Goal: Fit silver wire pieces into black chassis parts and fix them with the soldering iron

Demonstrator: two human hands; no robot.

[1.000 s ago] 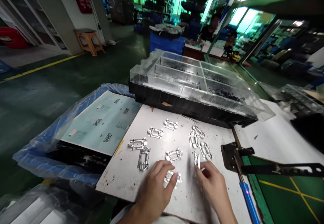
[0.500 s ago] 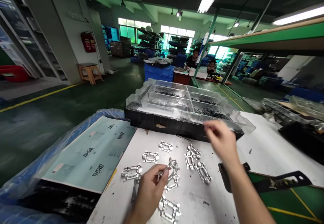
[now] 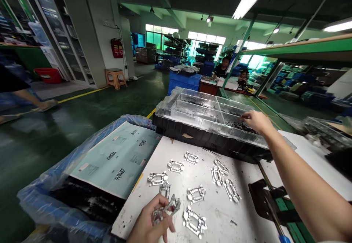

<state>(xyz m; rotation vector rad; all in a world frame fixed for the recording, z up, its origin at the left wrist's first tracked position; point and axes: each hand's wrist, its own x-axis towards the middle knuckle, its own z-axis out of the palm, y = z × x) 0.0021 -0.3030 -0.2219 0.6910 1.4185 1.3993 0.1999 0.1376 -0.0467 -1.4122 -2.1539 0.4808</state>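
My left hand point(image 3: 150, 219), low in the view, is closed around a silvery frame-shaped part point(image 3: 173, 205), whose far end sticks out past the fingers. Several similar silvery frames point(image 3: 194, 221) lie scattered over the white tabletop point(image 3: 217, 219), a few touching at the right. At the far side stands a clear divided tray point(image 3: 192, 120) on a black base. My right hand point(image 3: 257, 121) reaches over its near right compartment, fingertips pinched at the small black pieces point(image 3: 238, 125). What lies between those fingertips is too small to make out.
Left of the table, a plastic-lined blue bin point(image 3: 90, 140) holds a printed pale sheet point(image 3: 115, 155). A black bracket point(image 3: 260, 199) and a blue-handled tool point(image 3: 283, 238) lie at the right edge. A person's arm point(image 3: 30, 98) shows at far left; others sit behind.
My right hand has moved forward from the tray's front edge into the near right compartment. My left hand has drawn back toward me with the silvery frame. The view has turned left.
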